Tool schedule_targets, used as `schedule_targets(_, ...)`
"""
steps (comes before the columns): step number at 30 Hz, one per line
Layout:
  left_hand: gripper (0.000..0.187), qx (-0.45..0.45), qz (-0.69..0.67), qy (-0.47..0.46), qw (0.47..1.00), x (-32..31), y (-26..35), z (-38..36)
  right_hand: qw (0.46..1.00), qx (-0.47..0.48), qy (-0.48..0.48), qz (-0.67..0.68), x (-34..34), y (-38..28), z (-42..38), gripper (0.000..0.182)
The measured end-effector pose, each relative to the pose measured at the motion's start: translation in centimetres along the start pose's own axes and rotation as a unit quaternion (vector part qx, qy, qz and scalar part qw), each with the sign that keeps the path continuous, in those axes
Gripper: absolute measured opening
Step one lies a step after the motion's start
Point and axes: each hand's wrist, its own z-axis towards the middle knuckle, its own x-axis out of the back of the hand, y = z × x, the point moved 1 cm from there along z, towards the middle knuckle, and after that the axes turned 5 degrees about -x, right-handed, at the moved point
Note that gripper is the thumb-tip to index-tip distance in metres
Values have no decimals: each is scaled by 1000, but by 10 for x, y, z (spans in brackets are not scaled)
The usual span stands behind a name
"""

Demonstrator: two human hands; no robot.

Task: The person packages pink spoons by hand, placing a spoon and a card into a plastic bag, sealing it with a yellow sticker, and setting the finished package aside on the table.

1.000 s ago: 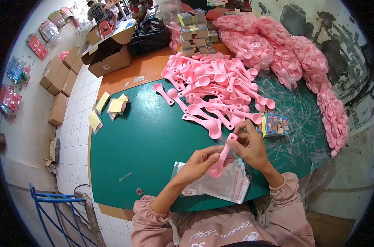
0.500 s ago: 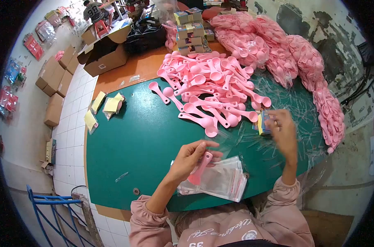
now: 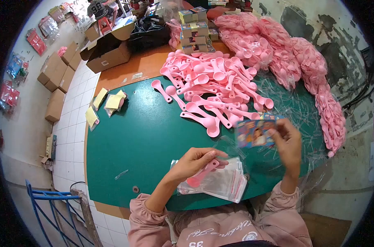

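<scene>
Since the earlier frame, the right hand has come toward the near edge and now carries a card clear of the card stack; the left hand has dipped slightly. Consequence: each hand now has one item, card in the right, scoop in the left.

Layout, by size. Green table under everything. Bagged scoops along its far right side; loose heap at the middle of the far side. Clear bags lie in a flat pile at the near edge, below the left hand.

Scoop: pink, smooth, hole at the handle end; held tilted over the bags, bowl toward the wearer. Left fingers close on it, tips reaching past the handle. Clear film shows beyond them; cannot tell whether it encloses the scoop.

Card: blue, printed, motion-blurred, in the air just beside the heap. Right fingers pinch its right edge.
</scene>
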Motion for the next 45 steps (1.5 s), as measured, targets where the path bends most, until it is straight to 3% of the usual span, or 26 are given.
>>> schedule_targets(2, 38, 1, 7, 2, 1000, 2, 0, -1, 999, 3, -46, 15, -19, -15, -11, 14)
schedule_targets(4, 37, 34, 103, 0, 994, 10, -1, -3, 995, 10, -99, 32, -24, -25, -14, 14)
schedule_targets(6, 36, 26, 112, 2, 993, 7, 7, -5, 985, 17, -170, -38, -23, -31, -13, 14)
schedule_targets(10, 34, 32, 141, -32, 989, 7, -8, -3, 971, 61, -217, -78, -24, -35, -10, 13)
schedule_targets(12, 31, -5, 140, -54, 989, 4, -15, -1, 937, 12, -345, -59, -32, -36, -9, 16)
schedule_targets(13, 33, -42, 140, -76, 986, 2, -14, -1, 937, 13, -345, -59, -37, -34, -9, 16)
schedule_targets(16, 46, 26, 260, -39, 964, -5, 0, -5, 888, 85, -434, -124, -54, -20, -10, 23)
schedule_targets(19, 57, -27, 310, -51, 949, 0, -11, -3, 892, 77, -437, -87, -48, -24, -5, 24)
schedule_targets(22, 55, -1, 289, -33, 957, 1, -6, -4, 906, 12, -423, 17, -41, -10, 0, 23)
schedule_targets(26, 55, -10, 283, -30, 959, 0, -12, -3, 900, -27, -436, 12, -48, -9, -7, 21)
schedule_targets(28, 56, -58, 292, -25, 954, -2, -14, -3, 888, 2, -452, -81, -57, -10, -12, 21)
schedule_targets(32, 61, -55, 343, -13, 938, -6, -9, -5, 910, 111, -395, -61, -64, -6, -14, 19)
schedule_targets(34, 68, 0, 391, -6, 920, -8, -5, -7, 899, -29, -436, -38, -62, -11, -15, 15)
schedule_targets(38, 73, -8, 344, -84, 935, 16, 3, -15, 925, -42, -373, 62, -51, 9, -6, 13)
schedule_targets(40, 73, -160, 361, -147, 907, 31, 4, -16, 920, -28, -382, 88, -50, 13, -5, 14)
schedule_targets(41, 73, -160, 361, -147, 907, 36, 5, -18, 914, -14, -389, 114, -50, 13, -4, 14)
schedule_targets(43, 80, -57, 336, -175, 924, 39, 10, -21, 914, -23, -389, 110, -55, -2, -9, 12)
schedule_targets(45, 79, -24, 340, -171, 925, 37, 16, -22, 907, -78, -411, 42, -59, 9, -11, 13)
